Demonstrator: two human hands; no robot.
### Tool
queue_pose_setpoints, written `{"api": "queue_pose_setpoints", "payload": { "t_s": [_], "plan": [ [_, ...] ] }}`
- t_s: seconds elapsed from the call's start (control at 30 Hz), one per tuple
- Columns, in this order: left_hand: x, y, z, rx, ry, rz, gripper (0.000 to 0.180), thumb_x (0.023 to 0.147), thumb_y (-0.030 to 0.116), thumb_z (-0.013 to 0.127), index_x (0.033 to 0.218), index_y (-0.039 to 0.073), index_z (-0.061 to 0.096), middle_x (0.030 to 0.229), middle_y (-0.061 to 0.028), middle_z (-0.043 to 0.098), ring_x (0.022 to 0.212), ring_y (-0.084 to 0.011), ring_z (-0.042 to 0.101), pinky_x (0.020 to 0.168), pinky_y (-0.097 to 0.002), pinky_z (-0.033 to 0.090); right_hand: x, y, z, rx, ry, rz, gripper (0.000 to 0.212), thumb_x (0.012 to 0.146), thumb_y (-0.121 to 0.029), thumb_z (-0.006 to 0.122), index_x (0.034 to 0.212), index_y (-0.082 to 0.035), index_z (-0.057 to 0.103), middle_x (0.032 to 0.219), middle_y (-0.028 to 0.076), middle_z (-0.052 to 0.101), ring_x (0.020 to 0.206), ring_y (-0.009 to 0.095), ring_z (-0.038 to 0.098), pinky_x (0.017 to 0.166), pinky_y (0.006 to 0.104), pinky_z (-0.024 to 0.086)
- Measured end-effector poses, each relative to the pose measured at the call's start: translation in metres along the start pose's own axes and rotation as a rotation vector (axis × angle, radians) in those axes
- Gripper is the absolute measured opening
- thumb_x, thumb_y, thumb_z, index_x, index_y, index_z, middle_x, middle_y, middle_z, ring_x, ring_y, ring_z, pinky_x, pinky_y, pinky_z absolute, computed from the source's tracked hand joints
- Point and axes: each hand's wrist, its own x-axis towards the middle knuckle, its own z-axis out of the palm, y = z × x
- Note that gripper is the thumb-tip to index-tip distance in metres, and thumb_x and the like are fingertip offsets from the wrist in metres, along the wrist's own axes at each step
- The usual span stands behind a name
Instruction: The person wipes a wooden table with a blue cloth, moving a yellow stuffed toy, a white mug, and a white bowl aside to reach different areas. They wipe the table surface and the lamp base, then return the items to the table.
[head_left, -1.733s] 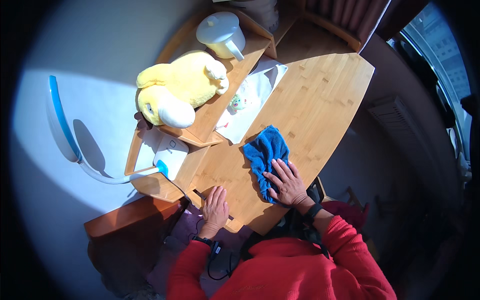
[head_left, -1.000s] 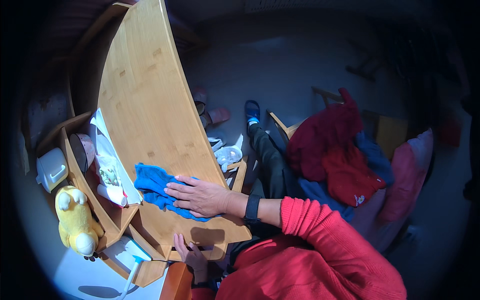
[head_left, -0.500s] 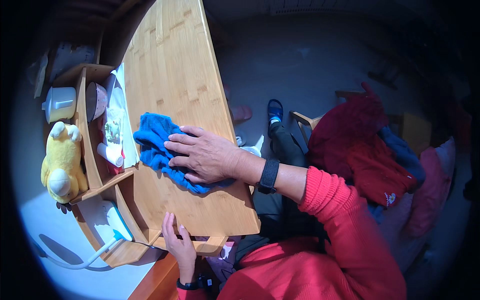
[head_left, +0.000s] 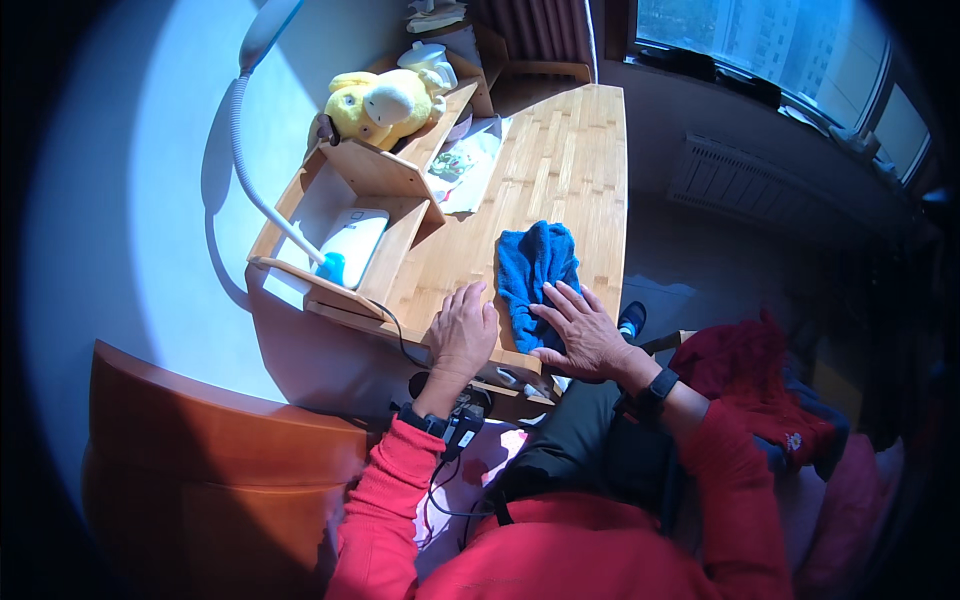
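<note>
In the head view, the right hand [head_left: 582, 330] lies on a crumpled blue fabric cloth [head_left: 536, 265], fingers extended and slightly parted. Its grip is spread out flat, laid over the lower part of the cloth rather than curled around it. The cloth sits on the light wooden worktop [head_left: 565, 140], toward its near end and close to its right edge, folds running roughly lengthwise.

The left hand [head_left: 464, 330] is at the near edge of the worktop, to the left of the cloth and apart from it. Its grip is loose, fingers together and nearly straight, with nothing in it (how firmly it presses on the wood, I cannot tell).

Along the left side stands a wooden shelf unit [head_left: 375, 168]. A yellow plush toy with a pale beak [head_left: 385, 108] lies on top, just beside a white lidded container [head_left: 428, 60]. A white desk lamp with a blue joint and bendable neck [head_left: 238, 140] rises from the near compartment. A white sheet [head_left: 483, 178] lies between shelf unit and bare wood.
</note>
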Motion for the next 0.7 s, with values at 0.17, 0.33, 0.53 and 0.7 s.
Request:
{"api": "queue_pose_setpoints", "payload": {
  "t_s": [0.17,0.33,0.53,0.7],
  "plan": [
    [-0.004,-0.001,0.007,-0.012,0.08,0.003,0.038,0.091,0.024,0.056,0.124,0.006,0.057,0.123,-0.0142,0.062,0.116,-0.0313,0.056,0.095,-0.0444,0.046,0.001,-0.004,0.006,-0.027,-0.082,0.02,0.058,0.1,-0.055,0.033,0.147,-0.021,0.039,0.157,0.015,0.026,0.147,0.031,0.02,0.119,0.0489,0.011],
    [-0.003,0.001,0.005,0.004,0.068,-0.012,0.037,0.091,0.029,0.056,0.121,0.008,0.058,0.121,-0.0115,0.062,0.115,-0.0294,0.057,0.093,-0.0454,0.048,0.031,0.018,0.005,-0.035,-0.108,0.012,0.05,0.103,-0.044,0.033,0.149,-0.025,0.036,0.159,0.012,0.025,0.148,0.03,0.02,0.12,0.0485,0.012],
    [-0.001,0.003,0.006,-0.008,0.078,-0.017,0.034,0.09,0.028,0.058,0.118,0.009,0.06,0.116,-0.0108,0.064,0.111,-0.0283,0.059,0.089,-0.0443,0.05,0.08,0.063,0.006,-0.007,-0.1,0.052,0.046,0.104,-0.038,0.032,0.148,-0.026,0.037,0.159,0.009,0.024,0.148,0.029,0.02,0.119,0.0512,0.01],
    [0.0,0.005,0.003,-0.027,0.086,-0.001,0.031,0.089,0.024,0.06,0.115,0.006,0.062,0.112,-0.0123,0.066,0.105,-0.0306,0.061,0.087,-0.0418,0.049,0.115,0.095,0.006,0.011,-0.082,0.107,0.046,0.104,-0.038,0.032,0.148,-0.028,0.037,0.16,0.008,0.023,0.148,0.029,0.018,0.119,0.0527,0.008]
  ]
}}
